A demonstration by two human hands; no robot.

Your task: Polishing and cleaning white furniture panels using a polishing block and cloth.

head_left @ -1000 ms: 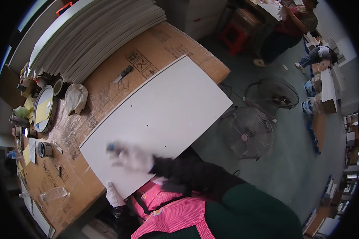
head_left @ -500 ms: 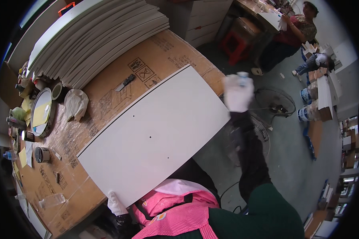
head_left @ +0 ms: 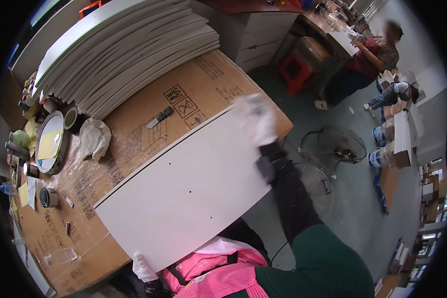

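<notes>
A long white panel with small dark holes lies slantwise on the cardboard-covered table, its near edge reaching to my pink apron. My left hand, in a white glove, grips the panel's near left corner, thumb on top and the other fingers hidden beneath. At the panel's far right end is my right hand, also gloved and smeared by motion. It is closed round something pale and greyish against the panel's surface, too blurred to name.
White panels are stacked at the back. A utility knife lies beyond the panel. To the left are a crumpled white bag, a round lid and a small jar. A floor fan stands right; a co-worker is farther off.
My right hand has swung from beyond the panel's right end leftward onto its surface. The left hand keeps its grip on the corner. The whole view has shifted slightly.
</notes>
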